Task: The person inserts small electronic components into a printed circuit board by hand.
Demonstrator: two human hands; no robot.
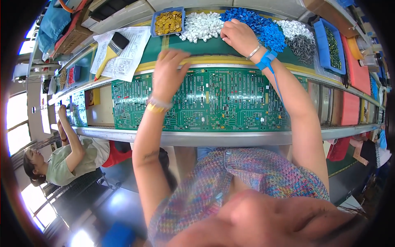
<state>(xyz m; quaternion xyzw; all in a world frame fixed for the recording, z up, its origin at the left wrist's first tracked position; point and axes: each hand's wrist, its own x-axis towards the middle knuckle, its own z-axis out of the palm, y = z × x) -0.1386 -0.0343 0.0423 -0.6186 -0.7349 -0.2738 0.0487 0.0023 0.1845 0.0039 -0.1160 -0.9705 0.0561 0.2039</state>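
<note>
My left hand [168, 75] hovers over the left half of a large green circuit board [224, 101] dense with small components. It is smeared by motion, but its thumb stands apart from its fingers and nothing shows in it. My right hand [238, 36] reaches to the far side, where a pile of small white parts [200, 25] meets a pile of dark blue parts [247, 18]. Its fingers are curled together; whatever they hold, if anything, is hidden. A blue wrist strap [266, 60] with a cord circles my right wrist.
Along the back lie a blue tray of yellow-brown discs [168, 22], light blue parts [273, 38], metal-legged parts [302, 48] and a blue bin [329, 49]. A brush [108, 59] rests on printed sheets [131, 45]. Metal rails [185, 138] border the board. Another person [70, 154] works at left.
</note>
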